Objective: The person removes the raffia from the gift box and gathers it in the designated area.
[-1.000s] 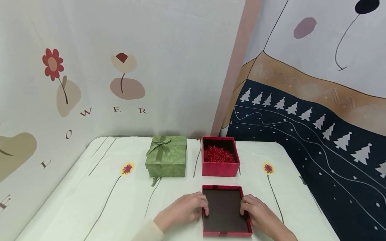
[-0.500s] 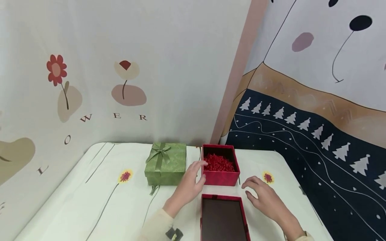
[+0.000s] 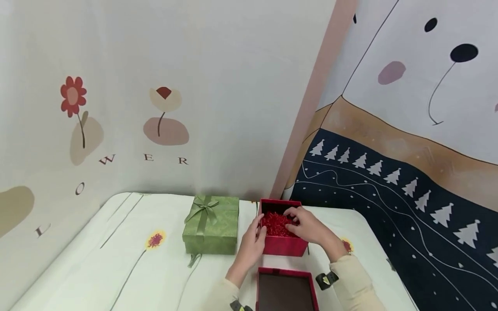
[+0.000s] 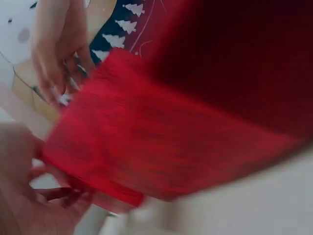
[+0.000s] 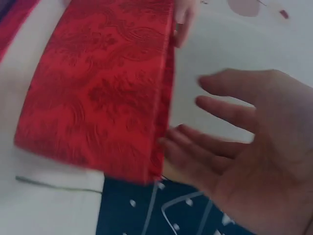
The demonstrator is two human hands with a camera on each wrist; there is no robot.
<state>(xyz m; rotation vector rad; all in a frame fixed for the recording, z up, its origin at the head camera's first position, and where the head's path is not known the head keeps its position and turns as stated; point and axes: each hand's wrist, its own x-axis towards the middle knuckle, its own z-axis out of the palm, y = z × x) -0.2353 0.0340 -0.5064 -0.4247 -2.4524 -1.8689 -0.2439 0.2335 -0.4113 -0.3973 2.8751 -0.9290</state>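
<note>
A red patterned gift box point(image 3: 285, 247) without its lid stands near the back of the table, holding red shredded paper filler point(image 3: 275, 225). My left hand point(image 3: 250, 244) is at its left side, with fingers reaching up to the rim and the thumb by the front corner; the left wrist view shows those fingertips right at the box edge. My right hand point(image 3: 309, 226) reaches over the right wall, fingers loosely bent above the filler. From the right wrist, its fingers point(image 5: 210, 147) look spread, the lower ones overlapping the box edge, with nothing held.
The red lid point(image 3: 285, 271) lies upturned in front of the box, its dark inside showing. A green gift box point(image 3: 212, 233) with a ribbon bow stands to the left. Printed fabric walls point(image 3: 225, 108) rise behind the cloth-covered table and on the right.
Both hands have left the upturned red lid and moved forward to the red box. The right hand has come in over the filler. The head view has tilted upward.
</note>
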